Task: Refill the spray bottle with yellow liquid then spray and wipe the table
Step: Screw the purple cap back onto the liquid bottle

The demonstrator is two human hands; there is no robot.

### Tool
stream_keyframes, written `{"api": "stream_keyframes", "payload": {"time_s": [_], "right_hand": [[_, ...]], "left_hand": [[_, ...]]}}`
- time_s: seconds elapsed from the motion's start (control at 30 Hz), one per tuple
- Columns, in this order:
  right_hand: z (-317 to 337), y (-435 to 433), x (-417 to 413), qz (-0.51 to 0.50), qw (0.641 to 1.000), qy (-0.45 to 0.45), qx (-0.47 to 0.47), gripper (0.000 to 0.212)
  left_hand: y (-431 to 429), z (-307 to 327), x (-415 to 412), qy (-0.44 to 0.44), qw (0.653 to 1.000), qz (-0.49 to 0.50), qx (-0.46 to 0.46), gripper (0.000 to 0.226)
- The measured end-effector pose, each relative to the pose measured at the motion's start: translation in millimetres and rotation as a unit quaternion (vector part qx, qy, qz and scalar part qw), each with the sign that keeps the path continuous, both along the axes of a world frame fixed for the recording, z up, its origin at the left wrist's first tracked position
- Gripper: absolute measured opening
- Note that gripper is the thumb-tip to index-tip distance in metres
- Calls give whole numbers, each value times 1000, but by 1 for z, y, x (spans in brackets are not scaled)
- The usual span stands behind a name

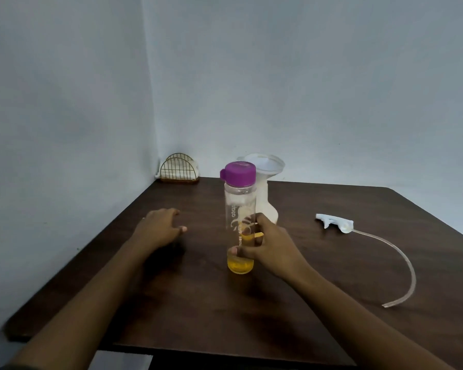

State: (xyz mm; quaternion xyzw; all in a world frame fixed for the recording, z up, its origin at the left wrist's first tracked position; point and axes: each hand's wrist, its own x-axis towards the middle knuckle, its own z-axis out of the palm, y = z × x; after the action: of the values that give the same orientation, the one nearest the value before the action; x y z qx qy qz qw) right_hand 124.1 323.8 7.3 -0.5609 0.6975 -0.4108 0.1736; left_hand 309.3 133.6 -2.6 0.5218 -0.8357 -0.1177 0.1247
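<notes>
We are leaning over the dark wooden table (198, 316), both bare forearms reaching forward. Our right hand (267, 244) is gripping the clear bottle (239, 206) low on its body, fingers and thumb curling round it, and the bottle is standing upright near the middle of the table. A little yellow liquid (240, 266) is sitting in its bottom, and its purple cap (239, 174) is closed on top. Our left hand (158, 225) is hanging low over the table to the left, fingers loosely bent and holding nothing; we cannot tell whether it is touching the wood. Just behind the clear bottle the white spray bottle (267, 208) is standing with a funnel (269, 162) in its neck. Off to the right its trigger head (334, 222) is lying on the table, its tube (409, 265) curving toward us. A wire holder (178, 169) is sitting in the far corner
</notes>
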Motion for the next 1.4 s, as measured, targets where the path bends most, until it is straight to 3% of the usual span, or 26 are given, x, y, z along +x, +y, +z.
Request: {"api": "stream_keyframes", "payload": {"time_s": [0.17,0.4,0.73,1.2,1.4], "right_hand": [[20,-59,23,2,999,-27,-22,49],[25,-175,33,-61,994,-91,-27,60],[9,-300,-2,-167,975,-144,-7,58],[-9,-386,-50,-174,984,-23,-25,62],[-12,-397,-55,-172,984,-16,-34,62]], "left_hand": [[-38,-28,13,-88,995,34,19,65],[-43,-45,22,-56,998,31,10,75],[-54,-51,13,-48,998,46,-23,74],[-60,-58,5,-51,997,58,-32,73],[-60,-58,6,-42,997,60,-36,73]]}}
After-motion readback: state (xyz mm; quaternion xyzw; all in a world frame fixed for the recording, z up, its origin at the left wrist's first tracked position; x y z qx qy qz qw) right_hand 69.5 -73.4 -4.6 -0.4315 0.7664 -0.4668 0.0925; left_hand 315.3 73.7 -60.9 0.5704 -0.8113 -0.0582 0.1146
